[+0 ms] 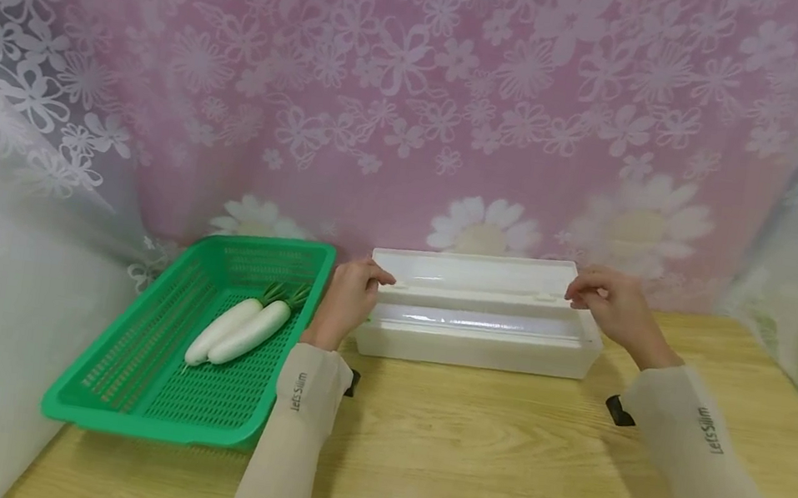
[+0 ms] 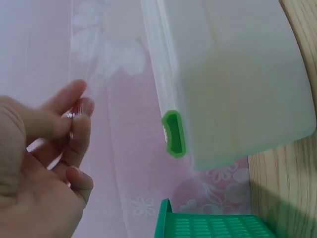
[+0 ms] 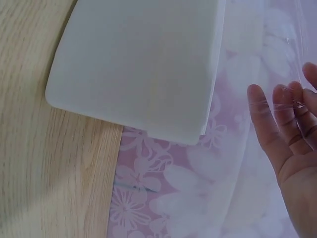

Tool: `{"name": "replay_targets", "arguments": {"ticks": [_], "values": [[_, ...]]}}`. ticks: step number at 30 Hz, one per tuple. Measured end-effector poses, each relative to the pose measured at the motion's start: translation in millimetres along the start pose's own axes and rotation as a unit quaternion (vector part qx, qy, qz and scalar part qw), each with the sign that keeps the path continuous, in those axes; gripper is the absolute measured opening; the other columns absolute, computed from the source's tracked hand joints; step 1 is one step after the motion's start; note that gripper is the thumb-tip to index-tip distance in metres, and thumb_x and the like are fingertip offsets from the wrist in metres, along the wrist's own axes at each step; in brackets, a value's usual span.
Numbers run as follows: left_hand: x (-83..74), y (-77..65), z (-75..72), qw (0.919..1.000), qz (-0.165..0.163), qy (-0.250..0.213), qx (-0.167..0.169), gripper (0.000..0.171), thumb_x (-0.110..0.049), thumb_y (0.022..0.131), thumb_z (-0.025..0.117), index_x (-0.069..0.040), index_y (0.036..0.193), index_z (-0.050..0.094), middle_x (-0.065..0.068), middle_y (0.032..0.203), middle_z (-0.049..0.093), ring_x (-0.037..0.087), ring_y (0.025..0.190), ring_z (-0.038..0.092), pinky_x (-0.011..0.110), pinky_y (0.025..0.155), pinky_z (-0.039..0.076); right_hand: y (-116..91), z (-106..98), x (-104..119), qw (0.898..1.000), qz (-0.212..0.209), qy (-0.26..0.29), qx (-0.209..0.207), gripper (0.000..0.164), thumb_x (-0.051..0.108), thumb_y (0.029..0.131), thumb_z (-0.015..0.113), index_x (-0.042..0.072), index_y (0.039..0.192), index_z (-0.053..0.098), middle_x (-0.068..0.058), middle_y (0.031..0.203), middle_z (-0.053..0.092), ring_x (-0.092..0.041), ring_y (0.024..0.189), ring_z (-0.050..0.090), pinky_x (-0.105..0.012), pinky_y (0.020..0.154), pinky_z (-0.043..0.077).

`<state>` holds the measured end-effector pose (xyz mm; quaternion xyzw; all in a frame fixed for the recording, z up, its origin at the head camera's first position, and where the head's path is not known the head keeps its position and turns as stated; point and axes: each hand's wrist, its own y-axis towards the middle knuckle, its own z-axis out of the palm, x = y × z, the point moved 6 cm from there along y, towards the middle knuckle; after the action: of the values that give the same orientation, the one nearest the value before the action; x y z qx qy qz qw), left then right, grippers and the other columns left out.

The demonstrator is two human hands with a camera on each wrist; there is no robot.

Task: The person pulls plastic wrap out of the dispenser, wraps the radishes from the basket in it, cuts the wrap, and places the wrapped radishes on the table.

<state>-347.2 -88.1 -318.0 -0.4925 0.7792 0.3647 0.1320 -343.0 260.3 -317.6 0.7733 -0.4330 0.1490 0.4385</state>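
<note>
A long white cling film dispenser stands at the back of the table with its lid raised. A shiny roll of film shows inside it. At the left end, my left hand pinches the edge of the clear cling film between thumb and fingers. Opposite it, my right hand pinches the film's other corner, its outer fingers spread in the right wrist view. Thin creases of the cling film run up from those fingertips. Both hands are raised above the box's front wall. A green cutter piece sits on the box's end.
To the left, a green plastic basket holds two white radishes with short green tops. A pink flowered curtain hangs right behind the box. The wood-grain table extends in front.
</note>
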Motion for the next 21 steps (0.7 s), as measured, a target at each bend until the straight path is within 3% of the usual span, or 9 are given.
{"name": "replay_targets", "arguments": {"ticks": [3,6,9,12,17,21], "values": [[-0.4,1.5,1.0,0.9999,0.002,-0.011,0.0,0.026,0.01,0.096,0.055,0.003,0.107,0.077,0.014,0.108,0.071,0.03,0.083,0.062,0.037,0.072,0.048,-0.8,-3.4,1.0,1.0,-0.007,-0.025,0.005,0.02,-0.015,0.095,0.056,-0.007,0.09,0.074,-0.021,0.097,0.066,-0.002,0.08,0.064,-0.01,0.072,0.05],[1.5,2.0,-0.1,0.9995,0.006,-0.019,-0.026,0.024,0.012,0.092,0.06,0.003,0.105,0.077,0.015,0.104,0.072,0.029,0.083,0.065,0.037,0.072,0.052,0.0,-2.6,2.4,0.998,0.009,-0.043,0.035,0.018,-0.01,0.098,0.056,-0.008,0.104,0.073,-0.023,0.106,0.065,-0.018,0.088,0.069,-0.011,0.075,0.049],[5.8,3.0,-2.4,0.9968,0.001,-0.048,-0.064,0.025,0.013,0.09,0.062,0.004,0.11,0.075,0.018,0.101,0.072,0.03,0.088,0.067,0.04,0.076,0.055,0.4,-1.0,3.8,0.997,0.03,-0.045,0.051,0.017,-0.006,0.1,0.057,-0.011,0.112,0.068,-0.025,0.109,0.064,-0.034,0.093,0.065,-0.012,0.076,0.047],[9.6,3.4,-4.1,0.9936,-0.016,-0.069,-0.088,0.024,0.01,0.091,0.066,0.005,0.113,0.073,0.019,0.1,0.072,0.03,0.087,0.068,0.039,0.072,0.056,-0.4,-0.4,2.5,0.997,0.048,-0.044,0.036,0.012,-0.005,0.097,0.062,-0.01,0.107,0.064,-0.022,0.104,0.065,-0.024,0.09,0.061,-0.01,0.074,0.044],[12.2,2.4,-2.6,0.9933,-0.048,-0.065,-0.083,0.013,0.003,0.095,0.067,0.002,0.102,0.078,0.016,0.103,0.074,0.028,0.082,0.067,0.03,0.056,0.046,-2.2,0.1,-4.4,0.997,0.075,-0.021,0.007,0.017,-0.004,0.095,0.066,-0.01,0.109,0.058,-0.021,0.094,0.064,-0.002,0.079,0.058,-0.011,0.069,0.046],[17.2,1.0,1.5,0.9862,-0.085,-0.119,-0.078,0.014,0.001,0.098,0.065,0.002,0.103,0.077,0.016,0.106,0.074,0.031,0.091,0.068,0.031,0.064,0.047,-4.0,0.3,-10.7,0.993,0.111,0.029,0.014,0.022,-0.001,0.099,0.063,-0.016,0.114,0.062,-0.025,0.103,0.063,-0.004,0.079,0.064,-0.019,0.072,0.055]]}}
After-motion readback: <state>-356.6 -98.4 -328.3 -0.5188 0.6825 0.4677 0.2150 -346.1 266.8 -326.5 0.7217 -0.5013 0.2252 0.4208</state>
